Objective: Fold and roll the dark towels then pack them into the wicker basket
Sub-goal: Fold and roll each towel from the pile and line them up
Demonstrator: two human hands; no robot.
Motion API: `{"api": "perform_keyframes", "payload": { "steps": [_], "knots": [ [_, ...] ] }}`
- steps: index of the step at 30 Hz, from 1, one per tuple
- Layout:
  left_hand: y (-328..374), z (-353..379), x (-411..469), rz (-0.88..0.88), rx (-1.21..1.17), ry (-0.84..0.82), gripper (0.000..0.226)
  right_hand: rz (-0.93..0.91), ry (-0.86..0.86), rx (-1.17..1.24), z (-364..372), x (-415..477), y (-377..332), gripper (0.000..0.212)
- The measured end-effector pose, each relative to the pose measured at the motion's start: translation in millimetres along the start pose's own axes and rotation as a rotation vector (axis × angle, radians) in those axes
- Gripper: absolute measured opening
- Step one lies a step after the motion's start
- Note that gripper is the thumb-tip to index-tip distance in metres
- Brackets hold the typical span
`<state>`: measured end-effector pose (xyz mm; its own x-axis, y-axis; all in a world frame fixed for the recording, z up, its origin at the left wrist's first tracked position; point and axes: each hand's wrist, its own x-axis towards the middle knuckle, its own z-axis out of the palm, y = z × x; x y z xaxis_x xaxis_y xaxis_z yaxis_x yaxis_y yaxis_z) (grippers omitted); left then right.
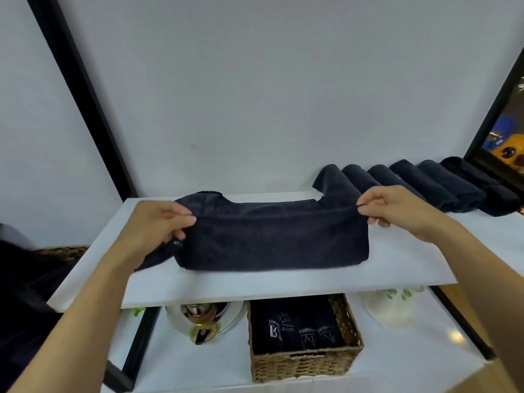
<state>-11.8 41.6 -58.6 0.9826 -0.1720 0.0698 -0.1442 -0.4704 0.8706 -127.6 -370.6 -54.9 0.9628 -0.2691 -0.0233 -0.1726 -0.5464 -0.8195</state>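
Observation:
A dark navy towel (272,239) lies spread across the white shelf (255,285), partly folded over itself. My left hand (158,225) pinches its left upper edge, and my right hand (397,208) pinches the right upper edge. The edge is lifted a little between both hands. Behind my right hand, several rolled dark towels (442,185) lie in a row along the wall. On the lower surface stands the wicker basket (306,361), holding several dark rolled towels (300,324) with white logos.
A glass lid with a metal knob (201,316) and a white bowl (394,307) sit on the lower surface on either side of the basket. Black frame posts (85,95) rise at left and right. Another woven basket (65,251) shows at the left.

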Motion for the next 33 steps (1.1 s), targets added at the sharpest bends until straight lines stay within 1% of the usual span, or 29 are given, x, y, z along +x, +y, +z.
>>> {"api": "perform_keyframes", "payload": {
  "steps": [3,6,8,10,12,13,15,17,18,19,21,22,24,25,29,33],
  "knots": [
    [4,24,61,-0.009,0.019,0.12,0.004,0.011,0.179,-0.098,13,50,-2,0.004],
    [-6,53,115,-0.041,0.118,0.175,0.003,-0.034,0.285,-0.28,32,100,1,0.006],
    [-17,73,140,-0.044,0.231,0.169,0.003,-0.037,0.286,-0.464,46,127,12,0.009],
    [-32,88,156,-0.053,0.355,0.158,0.002,0.012,0.22,-0.688,61,140,20,0.009],
    [-44,96,163,-0.041,0.459,0.156,0.005,-0.014,0.202,-0.848,76,142,21,0.015],
    [-47,98,165,-0.027,0.494,0.158,0.009,-0.069,0.223,-0.858,85,139,20,0.02],
    [-49,100,163,0.029,0.497,0.177,0.015,-0.208,0.236,-0.76,105,131,15,0.028],
    [-50,98,156,0.103,0.426,0.211,0.014,-0.293,0.132,-0.608,128,120,7,0.034],
    [-52,94,153,0.118,0.39,0.221,0.019,-0.302,0.053,-0.571,140,117,4,0.038],
    [-54,89,152,0.104,0.354,0.215,0.03,-0.306,-0.02,-0.572,151,116,1,0.042],
    [-60,76,154,0.068,0.326,0.145,0.045,-0.312,-0.117,-0.59,170,118,-1,0.047],
    [-63,71,155,0.066,0.343,0.094,0.046,-0.304,-0.151,-0.588,178,120,-3,0.048],
    [-71,64,159,0.11,0.427,0.022,0.041,-0.276,-0.194,-0.609,190,123,-5,0.051],
    [-77,60,160,0.149,0.469,0.012,0.037,-0.271,-0.197,-0.641,196,124,-5,0.052],
    [-100,48,170,0.295,0.58,0.045,0.024,-0.278,-0.137,-0.715,205,124,0,0.053],
    [-115,29,180,0.306,0.726,0.085,0.021,-0.265,-0.107,-0.754,205,120,3,0.054]
  ]
}}
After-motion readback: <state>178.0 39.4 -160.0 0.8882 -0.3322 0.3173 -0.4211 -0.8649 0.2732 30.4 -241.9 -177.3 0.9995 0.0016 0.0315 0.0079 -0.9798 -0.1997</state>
